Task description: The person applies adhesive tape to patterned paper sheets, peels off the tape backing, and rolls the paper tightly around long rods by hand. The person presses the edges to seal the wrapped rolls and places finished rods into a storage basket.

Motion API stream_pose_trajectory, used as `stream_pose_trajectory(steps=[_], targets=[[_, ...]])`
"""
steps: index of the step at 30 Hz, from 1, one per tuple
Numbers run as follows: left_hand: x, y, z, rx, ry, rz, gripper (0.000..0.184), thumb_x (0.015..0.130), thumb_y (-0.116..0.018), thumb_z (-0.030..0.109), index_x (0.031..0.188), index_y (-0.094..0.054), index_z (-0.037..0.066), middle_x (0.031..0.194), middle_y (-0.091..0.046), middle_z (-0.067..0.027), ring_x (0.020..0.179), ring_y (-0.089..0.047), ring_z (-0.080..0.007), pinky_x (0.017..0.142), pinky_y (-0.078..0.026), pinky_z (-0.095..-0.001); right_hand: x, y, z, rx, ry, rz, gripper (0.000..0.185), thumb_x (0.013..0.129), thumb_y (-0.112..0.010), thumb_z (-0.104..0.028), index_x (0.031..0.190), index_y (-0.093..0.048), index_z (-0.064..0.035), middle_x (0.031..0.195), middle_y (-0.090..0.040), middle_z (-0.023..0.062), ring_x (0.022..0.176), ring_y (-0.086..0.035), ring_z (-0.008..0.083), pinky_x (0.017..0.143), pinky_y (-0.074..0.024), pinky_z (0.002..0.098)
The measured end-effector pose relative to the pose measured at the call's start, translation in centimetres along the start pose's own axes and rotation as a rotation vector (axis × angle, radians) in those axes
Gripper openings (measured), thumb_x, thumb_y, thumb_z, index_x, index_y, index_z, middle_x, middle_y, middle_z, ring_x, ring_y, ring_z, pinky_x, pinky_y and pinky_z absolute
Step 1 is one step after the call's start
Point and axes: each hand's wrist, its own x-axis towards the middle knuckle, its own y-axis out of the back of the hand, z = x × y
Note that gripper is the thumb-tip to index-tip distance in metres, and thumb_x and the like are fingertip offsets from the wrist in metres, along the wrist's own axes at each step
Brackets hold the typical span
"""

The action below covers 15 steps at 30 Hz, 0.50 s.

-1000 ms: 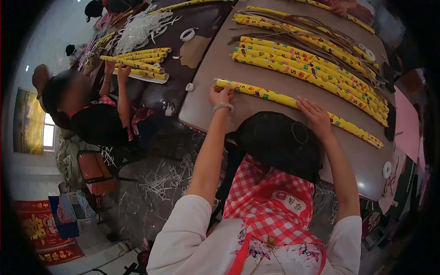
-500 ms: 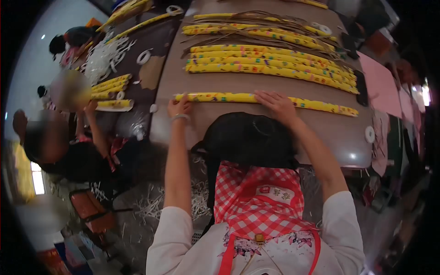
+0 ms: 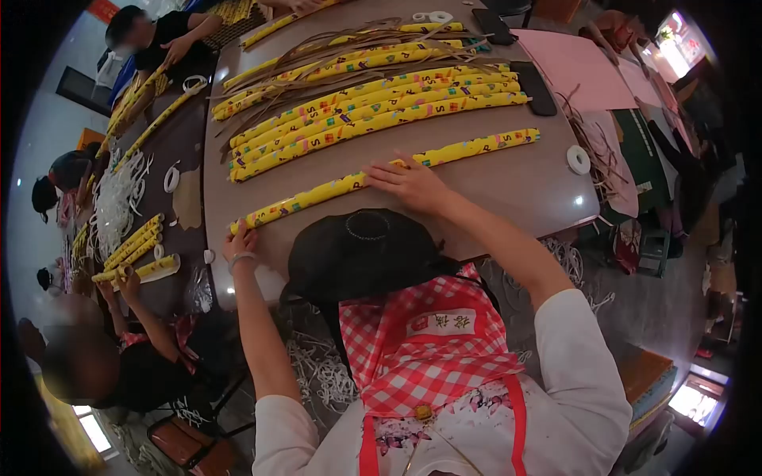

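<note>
A long yellow patterned roll (image 3: 317, 192) lies across the near part of the brown table (image 3: 476, 190). My left hand (image 3: 240, 242) has its fingers closed round the roll's left end. Flat on the roll near its middle rests my right hand (image 3: 411, 184), fingers spread. Beyond it, several similar yellow rolls (image 3: 373, 115) lie side by side. Further back, brown strips (image 3: 294, 71) are strewn over more rolls.
A white tape roll (image 3: 578, 159) and a dark phone-like object (image 3: 532, 89) are at the table's right side. At the left, a co-worker's hands (image 3: 123, 282) hold a yellow roll beside white strips (image 3: 119, 198). Pink sheets (image 3: 571, 71) lie at the right.
The view has swung to the right, so the table appears turned. Both hands remain at the same roll, left at its end and right near its middle.
</note>
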Motion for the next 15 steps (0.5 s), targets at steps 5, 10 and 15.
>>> stream_pose_trajectory(steps=[5,10,15], targets=[[-0.6,-0.1,0.1,-0.032,0.004,-0.007,0.042,0.071,-0.077,0.018,0.096,-0.047,0.002,0.084,-0.060,-0.0117,0.063,-0.064,-0.0215,0.050,-0.055,-0.0265,-3.4,1.5,1.4,-0.061,-0.021,-0.122,0.054,0.087,-0.045,-0.018,0.139,-0.031,-0.0185,0.145,-0.027,-0.0043,0.133,-0.027,0.0100,0.111,-0.0138,0.0412],[-0.3,0.0,0.3,-0.012,0.018,0.007,0.044,0.071,-0.078,0.016,0.096,-0.046,0.002,0.083,-0.060,-0.0129,0.064,-0.065,-0.0233,0.047,-0.055,-0.0285,-4.8,3.4,2.2,0.098,-0.012,-0.258,0.050,0.093,-0.037,-0.029,0.140,-0.028,-0.0152,0.147,-0.023,-0.0020,0.135,-0.022,0.0123,0.111,-0.0141,0.0412],[-0.5,0.0,0.4,-0.037,0.007,0.012,0.048,0.071,-0.078,0.017,0.100,-0.043,0.001,0.085,-0.060,-0.0143,0.064,-0.065,-0.0250,0.048,-0.055,-0.0294,-8.7,4.0,3.3,0.041,-0.080,-0.221,0.049,0.090,-0.044,-0.027,0.136,-0.036,-0.0131,0.142,-0.034,0.0016,0.131,-0.031,0.0152,0.110,-0.0170,0.0404]])
